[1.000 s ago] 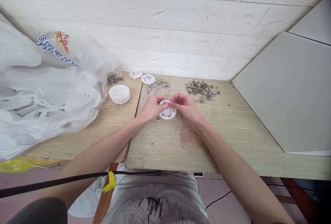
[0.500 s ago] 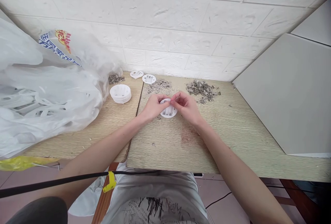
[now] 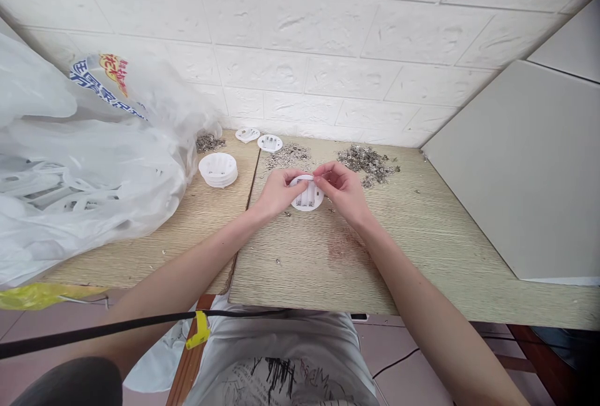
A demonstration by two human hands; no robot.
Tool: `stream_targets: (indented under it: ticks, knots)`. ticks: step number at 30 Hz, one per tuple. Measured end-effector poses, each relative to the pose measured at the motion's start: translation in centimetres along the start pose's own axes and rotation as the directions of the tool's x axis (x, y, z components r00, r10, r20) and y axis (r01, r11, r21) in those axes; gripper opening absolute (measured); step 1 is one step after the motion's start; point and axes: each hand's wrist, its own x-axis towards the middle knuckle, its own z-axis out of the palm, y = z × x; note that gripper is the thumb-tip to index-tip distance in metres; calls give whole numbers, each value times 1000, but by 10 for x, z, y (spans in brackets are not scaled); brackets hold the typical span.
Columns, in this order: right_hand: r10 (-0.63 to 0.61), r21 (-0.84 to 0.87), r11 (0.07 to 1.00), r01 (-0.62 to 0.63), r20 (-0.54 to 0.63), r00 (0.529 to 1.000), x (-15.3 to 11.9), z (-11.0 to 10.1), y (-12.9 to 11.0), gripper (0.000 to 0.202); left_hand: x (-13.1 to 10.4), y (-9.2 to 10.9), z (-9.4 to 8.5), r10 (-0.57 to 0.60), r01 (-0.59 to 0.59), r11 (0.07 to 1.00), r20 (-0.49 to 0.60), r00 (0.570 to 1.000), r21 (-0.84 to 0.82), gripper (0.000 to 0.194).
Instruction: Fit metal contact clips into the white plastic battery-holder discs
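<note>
A round white plastic battery holder (image 3: pixel 307 197) with metal spring contacts in its slots is tilted up above the table. My left hand (image 3: pixel 280 195) grips it from the left, thumb laid across its upper face and fingers behind. At its upper right rim, my right hand (image 3: pixel 343 192) is closed in a pinch, thumb and forefinger touching the edge. Whatever lies between those fingertips is hidden or too small to make out. Behind the hands lie a pile of small flat metal pieces (image 3: pixel 289 156) and a darker heap of metal contacts (image 3: pixel 363 161).
A stack of round white holders (image 3: pixel 218 170) stands on the left, with two single holders (image 3: pixel 270 142) by the wall. A big plastic bag (image 3: pixel 140 181) of white parts fills the left side. A grey panel (image 3: pixel 525 175) leans at the right. A black cable (image 3: pixel 140 326) crosses in front.
My right hand has shifted slightly right and up along the holder's rim. The holder has moved a little with my left hand, whose grip stays the same.
</note>
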Motion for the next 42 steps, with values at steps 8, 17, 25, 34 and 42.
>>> stream_targets:
  ticks: [8, 17, 25, 34, 42]
  knots:
    - [-19, -227, 974, 22, 17, 1000, 2, 0, 0, 10, 0, -4, -1, -22, 22, 999, -8, 1000, 38, 24]
    - [-38, -324, 945, 45, 26, 999, 1, -2, -1, 7, -1, -5, -1, -11, 10, 999, 26, 1000, 35, 28]
    - [215, 100, 972, -213, -10, 976, 4, -5, 2, 17, -2, 8, -2, -31, 42, 994, 110, 993, -98, 44]
    - [217, 243, 945, -221, 42, 975, 5, -11, 0, 33, -3, 13, -2, -16, 69, 940, 158, 987, -334, 49]
    - [-97, -581, 804, 127, 82, 992, 9, -20, 11, 15, -1, 12, -5, -38, 59, 898, 57, 998, -437, 43]
